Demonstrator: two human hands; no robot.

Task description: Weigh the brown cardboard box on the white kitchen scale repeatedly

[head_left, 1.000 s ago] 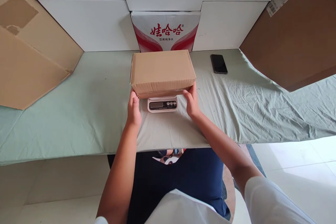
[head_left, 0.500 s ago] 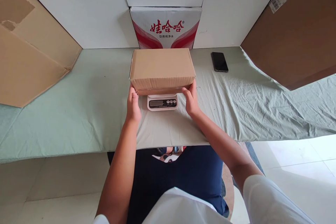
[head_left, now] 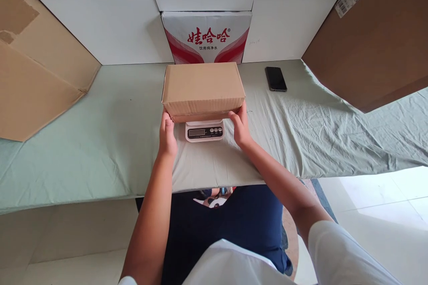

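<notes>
The cardboard box (head_left: 204,84) sits at the centre of the frame, over a small white scale (head_left: 204,132) whose display and buttons poke out below its near edge. From where I stand I can't tell whether the box bears on the scale or is held just above it. The left hand (head_left: 167,136) has its grip on the lower near corner at the box's left, the right hand (head_left: 240,127) on the matching corner, so both are holding the box between them. I'd say the step in hand is steadying the box at the scale; the next move would call for both hands working together, keeping it level and the display uncovered. Around this spreads the desk (head_left: 100,151) under its pale green cloth, a black phone (head_left: 276,79) right of centre, a red-and-white carton (head_left: 206,38) at upper centre, and big cardboard sheets at upper left (head_left: 43,75) and upper right.
</notes>
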